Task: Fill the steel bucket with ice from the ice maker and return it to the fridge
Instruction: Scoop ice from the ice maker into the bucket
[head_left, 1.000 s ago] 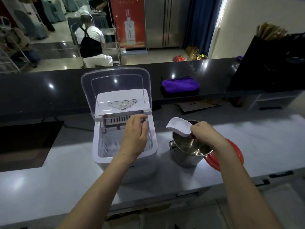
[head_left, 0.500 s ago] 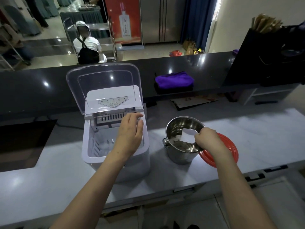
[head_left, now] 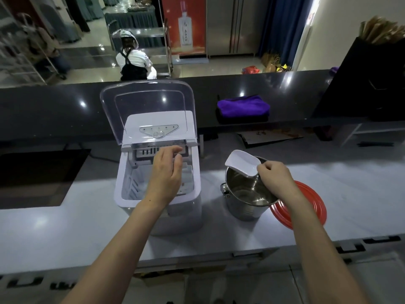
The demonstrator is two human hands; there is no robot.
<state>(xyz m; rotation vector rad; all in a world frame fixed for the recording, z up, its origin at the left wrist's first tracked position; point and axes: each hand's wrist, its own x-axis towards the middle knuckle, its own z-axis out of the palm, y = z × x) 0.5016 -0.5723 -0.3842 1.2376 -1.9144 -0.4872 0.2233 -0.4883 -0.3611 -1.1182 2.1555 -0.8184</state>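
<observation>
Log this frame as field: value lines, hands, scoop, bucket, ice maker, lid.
left hand: over the open ice maker, fingers relaxed, holding nothing
right hand: pinches white scoop above steel bucket
bucket contents: no ice visible
ice maker lid: raised
red lid: flat on counter, right of bucket

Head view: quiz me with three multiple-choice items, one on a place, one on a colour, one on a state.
1. Where is the white scoop?
A. inside the ice maker
B. above the steel bucket's rim
C. on the purple cloth

2. What colour is the round lid beside the bucket?
A. red
B. green
C. black

3. The ice maker's clear lid is:
A. shut
B. removed
C. raised open

Key: B, the right hand holds it over the steel bucket; A, red against the counter; C, it stands tilted up behind the ice maker.
</observation>
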